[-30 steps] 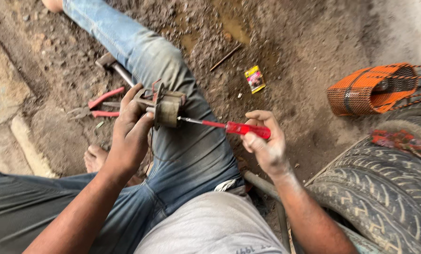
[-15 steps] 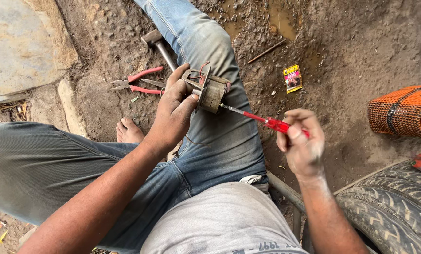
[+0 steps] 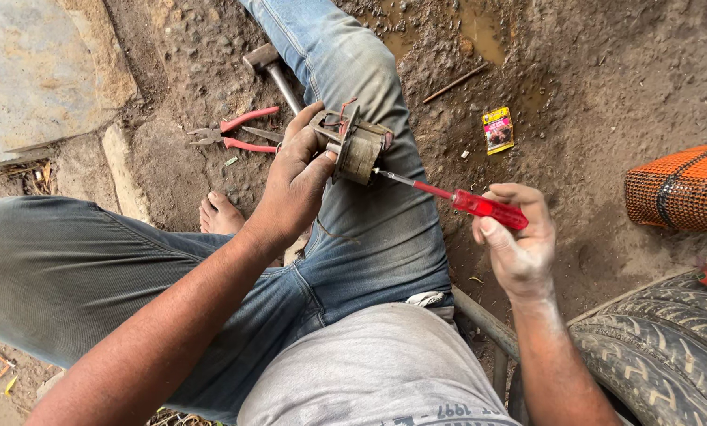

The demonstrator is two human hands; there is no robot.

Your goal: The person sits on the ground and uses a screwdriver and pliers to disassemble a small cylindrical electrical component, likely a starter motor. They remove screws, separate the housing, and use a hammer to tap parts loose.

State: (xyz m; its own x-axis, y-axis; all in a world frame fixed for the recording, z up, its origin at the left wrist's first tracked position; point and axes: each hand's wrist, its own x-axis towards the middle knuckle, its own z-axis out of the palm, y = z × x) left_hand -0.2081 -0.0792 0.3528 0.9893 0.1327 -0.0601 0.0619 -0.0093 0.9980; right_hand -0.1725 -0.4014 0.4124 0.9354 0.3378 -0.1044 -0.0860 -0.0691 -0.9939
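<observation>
Little has shifted since the earlier frame: the motor part has settled slightly lower on the thigh, and the right hand sits a touch further out to the right with the screwdriver at the same slant.

The left hand [image 3: 294, 177] is clamped on the motor part [image 3: 359, 150], fingers wrapped over its left end and thumb pressed at its near edge. This part is a dirty, drum-shaped metal piece with red wires at its top, and it rests on the jeans [image 3: 369, 229] above the bent knee. The right hand [image 3: 519, 241] is closed on the red handle of the screwdriver [image 3: 456, 197], whose shaft runs up and left until its tip meets the right face of the motor part.

On the dirt to the left of the leg lie red-handled pliers [image 3: 231, 134] and, just beyond them, a hammer [image 3: 271, 67] with its head pointing away. A bare foot [image 3: 219, 214] shows beside the knee. A small yellow packet [image 3: 498, 128] lies on the ground to the right, an orange mesh object [image 3: 681, 189] sits at the right edge, and a tyre [image 3: 669, 355] fills the lower right corner.
</observation>
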